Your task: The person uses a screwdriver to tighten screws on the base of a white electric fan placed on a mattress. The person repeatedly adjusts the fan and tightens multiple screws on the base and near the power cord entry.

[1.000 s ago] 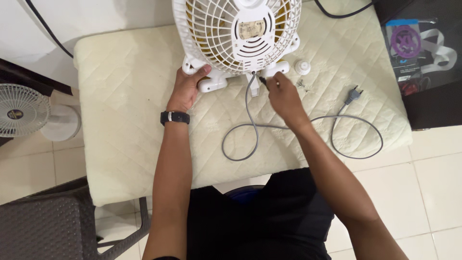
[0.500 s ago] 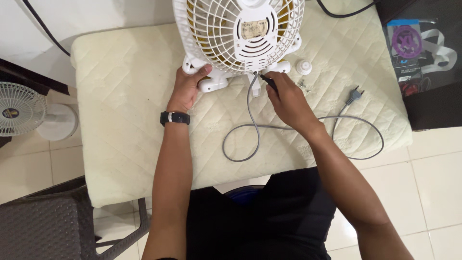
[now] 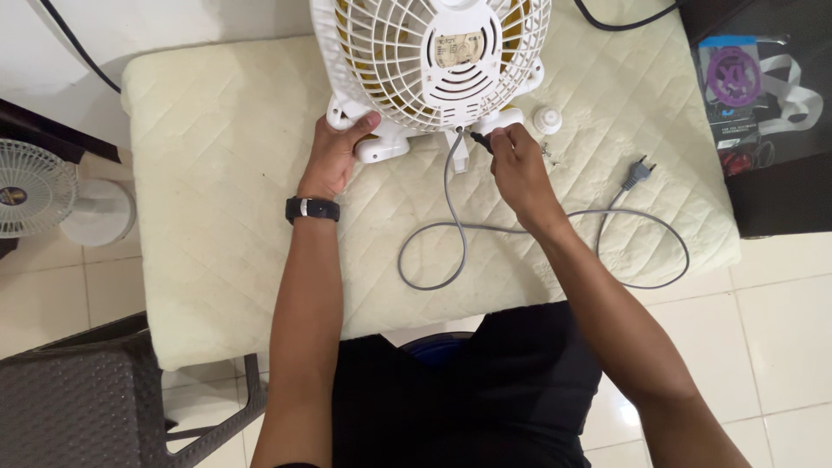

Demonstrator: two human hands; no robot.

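Two fans (image 3: 431, 61) (image 3: 35, 188), one cord (image 3: 520, 230), one cap (image 3: 547, 120).

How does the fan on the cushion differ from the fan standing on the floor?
The white fan on the cushion lies with its grille facing up, and both hands are at it: the left hand grips its base and the right hand holds a dark tool at it. The fan on the floor stands untouched at the picture's left edge. The cushion fan's grey cord lies unplugged; no cord shows on the floor fan. Both have white grilles.
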